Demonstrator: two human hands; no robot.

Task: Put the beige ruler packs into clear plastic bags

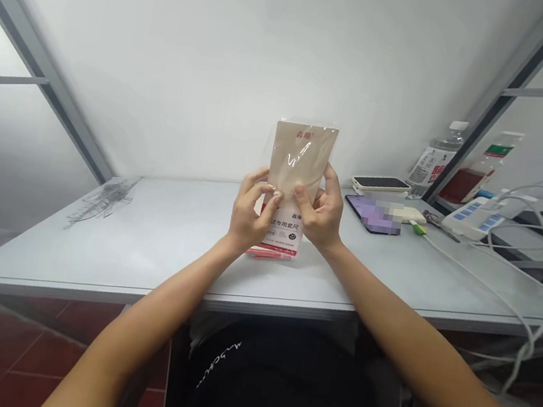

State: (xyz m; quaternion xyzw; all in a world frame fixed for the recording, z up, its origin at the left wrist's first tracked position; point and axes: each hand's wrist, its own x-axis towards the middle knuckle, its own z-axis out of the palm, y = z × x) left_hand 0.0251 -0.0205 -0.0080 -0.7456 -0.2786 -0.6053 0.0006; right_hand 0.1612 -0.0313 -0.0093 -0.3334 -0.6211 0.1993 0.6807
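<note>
Above the middle of the table (145, 240), close to its near edge, we see a flat packet (302, 160) held upright. Its long axis runs up and down and it leans slightly to the right at the top. The printed face is turned towards us. The upper half is plain beige under glossy clear film that catches the light, with a small red mark near the top edge. The lower part is white with dark lettering and a red band.

The left hand (248, 217) pinches the packet's left edge at mid-height between thumb and fingers. The right hand (323, 216) grips the right edge the same way, its thumb lying across the front. Both hands are closed on the packet and hide part of its print. Just beneath its lower edge a thin red-edged pile (272, 253) lies on the table; we cannot tell whether the two touch.

To the right, well apart, lie a phone (373, 216) and a white box with a dark top (380, 185). Beyond these stand two bottles (436, 161), a power strip (472, 215) and trailing white cables (505, 300). Far to the left, clear wrappers (103, 197) lie crumpled on the table
</note>
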